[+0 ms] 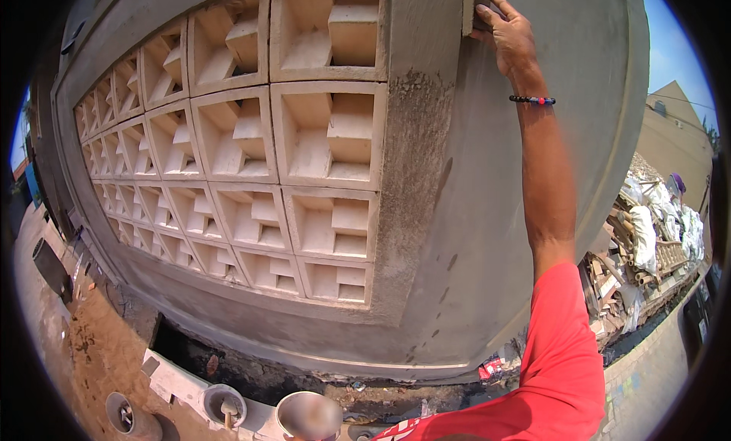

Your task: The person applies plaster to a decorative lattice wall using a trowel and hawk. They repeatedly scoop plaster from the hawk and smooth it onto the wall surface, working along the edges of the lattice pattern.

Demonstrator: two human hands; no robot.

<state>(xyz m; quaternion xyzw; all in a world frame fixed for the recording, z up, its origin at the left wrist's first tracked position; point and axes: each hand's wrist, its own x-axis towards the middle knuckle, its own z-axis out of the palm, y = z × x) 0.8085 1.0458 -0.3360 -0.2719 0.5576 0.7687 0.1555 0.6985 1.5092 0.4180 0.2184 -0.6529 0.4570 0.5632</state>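
Note:
High on the grey plastered wall (502, 190), my right hand (512, 39) is closed around a flat, board-like plastering float (468, 13), cut off by the top of the picture. The float lies against the wall beside the raised, rough border (419, 129) that frames the vent blocks. My arm reaches up in a red sleeve, with a dark beaded bracelet (531, 100) at the wrist. Left of the border, pale square vent blocks (329, 140) with stepped insides fill a recessed panel in several rows. My left hand is out of view.
Below the wall runs a dark drainage ditch (228, 365). Buckets stand along its near side, one grey with a tool inside (225, 407), another pale-rimmed (283, 410). Sand (99, 350) lies at the left. Rubble and white sacks (643, 235) are heaped at the right.

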